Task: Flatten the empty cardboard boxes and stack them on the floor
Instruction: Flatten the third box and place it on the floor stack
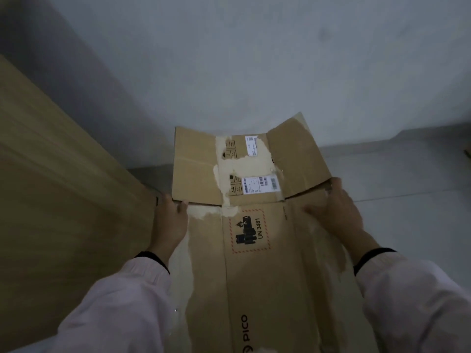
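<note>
A brown cardboard box [257, 276], collapsed flat, fills the middle of the head view. It bears a battery warning label marked UN 3481 and the word PICO. Its far flaps [198, 164] stick out towards the wall, with white shipping labels and torn paper patches; the right flap tilts upward. My left hand [170, 222] grips the box's left edge at the flap fold. At the right edge, my right hand [334, 212] presses on the panel with its fingers hooked over the corner by the flap slit. Both sleeves are pale pink with dark cuffs.
A tall light-wood panel [58, 187] stands close on the left. A grey wall [254, 59] rises right behind the box. Grey tiled floor [397, 174] lies to the right, and a small brown corner of something [467, 152] shows at the right edge.
</note>
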